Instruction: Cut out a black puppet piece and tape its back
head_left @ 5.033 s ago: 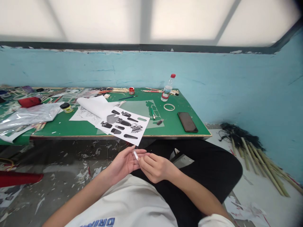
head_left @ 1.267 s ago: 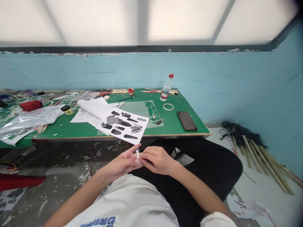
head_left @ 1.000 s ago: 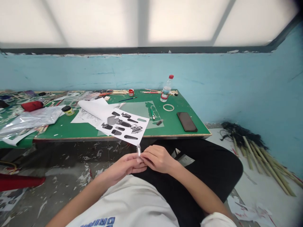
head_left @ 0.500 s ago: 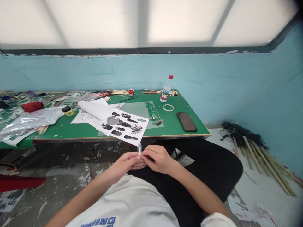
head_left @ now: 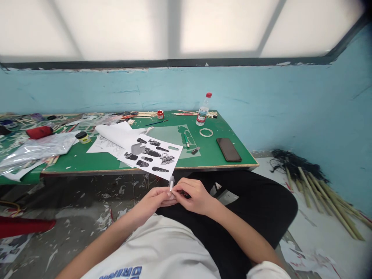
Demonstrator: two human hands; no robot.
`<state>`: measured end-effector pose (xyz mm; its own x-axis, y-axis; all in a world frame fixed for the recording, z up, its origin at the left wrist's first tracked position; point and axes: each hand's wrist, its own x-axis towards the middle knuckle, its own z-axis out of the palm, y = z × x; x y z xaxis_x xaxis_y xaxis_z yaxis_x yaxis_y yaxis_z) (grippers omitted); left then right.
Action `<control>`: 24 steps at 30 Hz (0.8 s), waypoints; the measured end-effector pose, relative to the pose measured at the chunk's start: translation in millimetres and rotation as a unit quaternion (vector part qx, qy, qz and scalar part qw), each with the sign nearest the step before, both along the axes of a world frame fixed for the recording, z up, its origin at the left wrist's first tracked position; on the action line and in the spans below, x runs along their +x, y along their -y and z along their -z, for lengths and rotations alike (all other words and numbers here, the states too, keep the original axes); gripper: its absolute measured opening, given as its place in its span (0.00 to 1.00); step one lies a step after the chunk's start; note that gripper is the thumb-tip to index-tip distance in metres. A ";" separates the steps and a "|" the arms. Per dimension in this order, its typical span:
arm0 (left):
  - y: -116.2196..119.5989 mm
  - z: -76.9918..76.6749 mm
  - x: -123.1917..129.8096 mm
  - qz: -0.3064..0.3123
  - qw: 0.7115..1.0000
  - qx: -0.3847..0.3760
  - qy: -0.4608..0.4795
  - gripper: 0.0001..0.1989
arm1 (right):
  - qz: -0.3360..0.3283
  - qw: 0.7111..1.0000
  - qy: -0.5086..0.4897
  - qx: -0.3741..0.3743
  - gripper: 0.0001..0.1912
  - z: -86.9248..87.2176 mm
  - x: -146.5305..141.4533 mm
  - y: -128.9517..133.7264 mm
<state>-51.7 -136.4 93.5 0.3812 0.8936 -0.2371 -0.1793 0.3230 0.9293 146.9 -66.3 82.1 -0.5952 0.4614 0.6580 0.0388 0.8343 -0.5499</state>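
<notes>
Over my lap, my left hand (head_left: 158, 198) is closed, its thumb and fingers on a small grey-and-white cut piece (head_left: 172, 181) that stands up from the fingertips. My right hand (head_left: 193, 197) pinches at the lower end of that piece, and its fingertips hide part of it. Just beyond the hands, a printed sheet (head_left: 158, 170) with black patterned shapes and one cut-out opening reaches over the table edge. Behind it, a green-handled craft knife (head_left: 186, 140) rests on a translucent sheet (head_left: 170, 133), beside a small dark patterned cutout (head_left: 195, 150).
On the green table (head_left: 95, 164) stand a water bottle (head_left: 202, 110), a red paint jar (head_left: 160, 114) and a yellow-labelled jar (head_left: 83, 137). A tape ring (head_left: 206, 132) and a phone (head_left: 229, 149) lie at the right. Bamboo sticks (head_left: 328, 201) lie on the floor; paper scraps litter it.
The cut piece tilts slightly differently in my fingers, and my fingertips have shifted a little. Everything on the table has stayed in place; the view has moved very slightly.
</notes>
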 end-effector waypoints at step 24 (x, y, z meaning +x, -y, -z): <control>3.4 -6.9 -0.4 0.058 0.998 -0.019 -0.010 0.23 | -0.060 0.901 0.075 -0.422 0.21 -6.5 6.1 -3.1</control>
